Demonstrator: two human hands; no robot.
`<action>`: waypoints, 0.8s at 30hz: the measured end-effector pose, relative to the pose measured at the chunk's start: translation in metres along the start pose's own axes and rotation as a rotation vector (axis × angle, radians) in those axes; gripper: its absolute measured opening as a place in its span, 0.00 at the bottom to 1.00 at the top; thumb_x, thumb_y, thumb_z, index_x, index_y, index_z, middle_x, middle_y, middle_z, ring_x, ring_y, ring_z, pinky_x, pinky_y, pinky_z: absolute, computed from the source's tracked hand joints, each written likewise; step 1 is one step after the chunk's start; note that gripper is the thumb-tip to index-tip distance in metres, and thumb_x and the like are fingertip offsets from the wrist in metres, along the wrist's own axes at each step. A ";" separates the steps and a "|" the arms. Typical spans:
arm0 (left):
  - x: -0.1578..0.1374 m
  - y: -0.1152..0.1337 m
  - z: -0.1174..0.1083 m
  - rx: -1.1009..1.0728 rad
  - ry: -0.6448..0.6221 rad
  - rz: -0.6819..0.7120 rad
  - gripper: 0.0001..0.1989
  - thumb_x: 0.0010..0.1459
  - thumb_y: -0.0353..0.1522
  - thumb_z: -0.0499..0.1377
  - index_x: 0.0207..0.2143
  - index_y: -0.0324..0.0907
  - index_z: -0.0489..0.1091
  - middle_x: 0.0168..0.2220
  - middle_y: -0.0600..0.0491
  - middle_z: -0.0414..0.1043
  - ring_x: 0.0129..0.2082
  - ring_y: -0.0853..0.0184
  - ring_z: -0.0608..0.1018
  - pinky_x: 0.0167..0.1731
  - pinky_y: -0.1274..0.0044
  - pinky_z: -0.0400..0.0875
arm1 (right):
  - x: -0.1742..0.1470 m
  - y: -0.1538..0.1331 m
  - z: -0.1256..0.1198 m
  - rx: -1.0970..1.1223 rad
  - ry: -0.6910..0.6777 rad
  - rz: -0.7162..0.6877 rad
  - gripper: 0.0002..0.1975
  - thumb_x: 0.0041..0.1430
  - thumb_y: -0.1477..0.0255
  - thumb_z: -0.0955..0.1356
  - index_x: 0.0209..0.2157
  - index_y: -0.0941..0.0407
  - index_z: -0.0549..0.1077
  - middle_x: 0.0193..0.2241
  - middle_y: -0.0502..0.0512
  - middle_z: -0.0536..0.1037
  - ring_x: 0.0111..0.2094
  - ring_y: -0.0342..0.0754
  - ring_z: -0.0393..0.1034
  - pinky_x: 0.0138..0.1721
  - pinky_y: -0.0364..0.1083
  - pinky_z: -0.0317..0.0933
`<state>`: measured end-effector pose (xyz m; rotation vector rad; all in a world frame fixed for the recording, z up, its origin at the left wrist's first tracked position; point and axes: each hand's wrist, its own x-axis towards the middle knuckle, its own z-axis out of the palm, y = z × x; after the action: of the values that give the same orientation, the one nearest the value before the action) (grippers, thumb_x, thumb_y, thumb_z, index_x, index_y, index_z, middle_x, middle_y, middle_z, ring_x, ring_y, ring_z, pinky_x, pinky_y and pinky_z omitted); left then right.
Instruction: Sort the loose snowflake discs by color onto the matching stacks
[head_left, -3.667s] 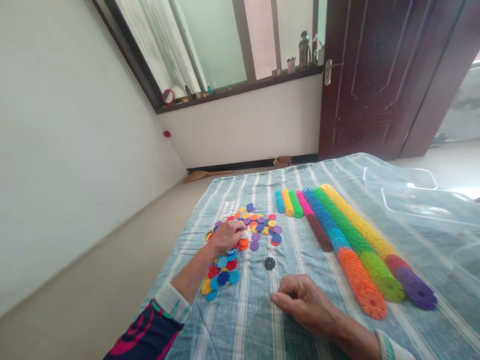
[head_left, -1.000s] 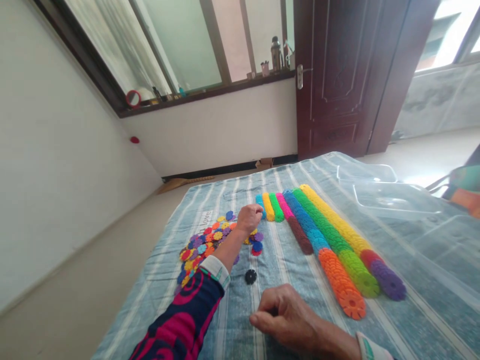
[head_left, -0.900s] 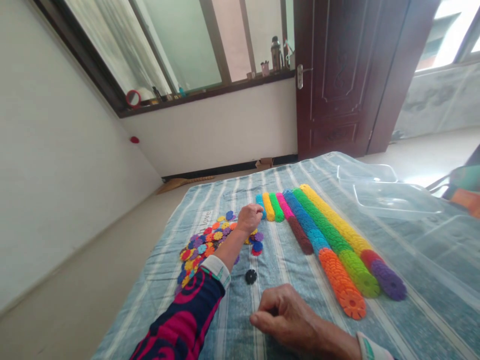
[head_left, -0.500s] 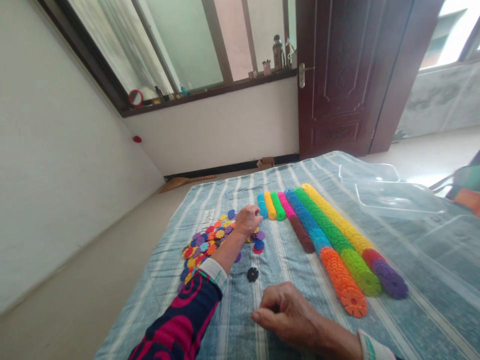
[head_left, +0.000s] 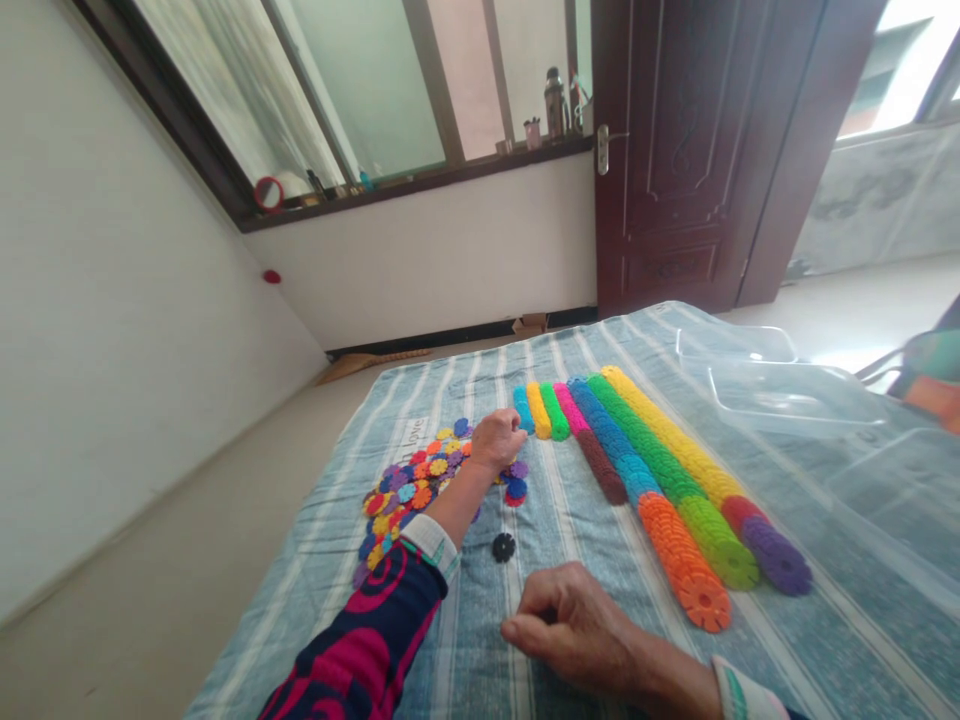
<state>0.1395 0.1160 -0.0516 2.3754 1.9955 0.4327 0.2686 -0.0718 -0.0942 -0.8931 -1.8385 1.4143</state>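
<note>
Striped blue cloth [head_left: 466, 650]: multicoloured notched plastic discs [head_left: 667, 447] overlapped, presumably saving space. Left hand [head_left: 497, 440] towards far edge by light-blue row [head_left: 522, 404]; right hand [head_left: 574, 625] nearer; both curled, grip unclear.

This looks like a room in a home: left of the panelled door [head_left: 679, 180], a windowsill [head_left: 427, 183] carries a thermos [head_left: 554, 105] and a red-rimmed mirror [head_left: 268, 194]; nearer than the door lies what seems a striped bedcover [head_left: 616, 560].
</note>
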 end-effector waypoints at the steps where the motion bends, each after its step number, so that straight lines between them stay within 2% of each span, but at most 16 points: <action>1: -0.002 -0.002 -0.003 -0.001 0.004 0.003 0.02 0.53 0.29 0.60 0.29 0.42 0.73 0.31 0.53 0.76 0.33 0.66 0.76 0.32 0.78 0.63 | 0.000 0.000 0.000 -0.003 0.002 -0.002 0.20 0.53 0.73 0.69 0.16 0.56 0.56 0.16 0.43 0.54 0.20 0.37 0.48 0.21 0.41 0.42; 5: -0.017 -0.018 -0.019 -0.010 0.018 0.014 0.03 0.53 0.30 0.59 0.27 0.42 0.72 0.29 0.54 0.75 0.31 0.67 0.75 0.32 0.78 0.62 | -0.001 -0.001 0.001 -0.039 0.011 0.010 0.20 0.53 0.73 0.69 0.15 0.56 0.56 0.16 0.43 0.54 0.20 0.37 0.48 0.21 0.41 0.42; 9: -0.047 -0.053 -0.045 -0.075 0.005 0.069 0.07 0.53 0.29 0.57 0.24 0.41 0.70 0.26 0.54 0.71 0.28 0.69 0.72 0.32 0.78 0.62 | -0.003 -0.004 0.000 -0.071 0.017 0.012 0.20 0.54 0.72 0.68 0.15 0.56 0.55 0.16 0.43 0.54 0.20 0.37 0.49 0.22 0.42 0.43; 12: -0.080 -0.081 -0.068 -0.129 -0.081 0.072 0.08 0.52 0.30 0.55 0.22 0.41 0.69 0.23 0.55 0.69 0.26 0.70 0.70 0.31 0.79 0.61 | -0.005 -0.004 -0.002 -0.082 0.006 0.000 0.20 0.56 0.70 0.67 0.16 0.55 0.56 0.17 0.44 0.56 0.21 0.38 0.50 0.23 0.42 0.45; 15: -0.119 -0.100 -0.090 -0.166 -0.228 0.046 0.08 0.51 0.31 0.55 0.20 0.41 0.68 0.22 0.56 0.68 0.26 0.70 0.70 0.31 0.79 0.61 | -0.006 -0.004 -0.003 -0.083 -0.006 -0.001 0.21 0.58 0.66 0.66 0.16 0.55 0.56 0.17 0.44 0.56 0.21 0.39 0.50 0.24 0.42 0.47; 19: -0.164 -0.104 -0.104 -0.175 -0.346 0.023 0.09 0.51 0.32 0.55 0.20 0.42 0.68 0.23 0.57 0.69 0.28 0.70 0.70 0.32 0.79 0.61 | -0.009 -0.006 -0.004 -0.087 -0.022 -0.006 0.22 0.59 0.62 0.65 0.17 0.55 0.56 0.17 0.45 0.56 0.22 0.40 0.50 0.24 0.42 0.48; 24: -0.189 -0.089 -0.093 -0.115 -0.397 0.023 0.05 0.51 0.32 0.58 0.26 0.42 0.72 0.28 0.56 0.71 0.32 0.68 0.72 0.34 0.79 0.62 | -0.010 -0.008 -0.007 -0.104 -0.025 -0.003 0.21 0.59 0.60 0.64 0.17 0.55 0.57 0.18 0.45 0.57 0.22 0.40 0.51 0.25 0.43 0.49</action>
<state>0.0057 -0.0662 -0.0172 2.2043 1.7197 0.0633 0.2788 -0.0781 -0.0861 -0.9271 -1.9462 1.3443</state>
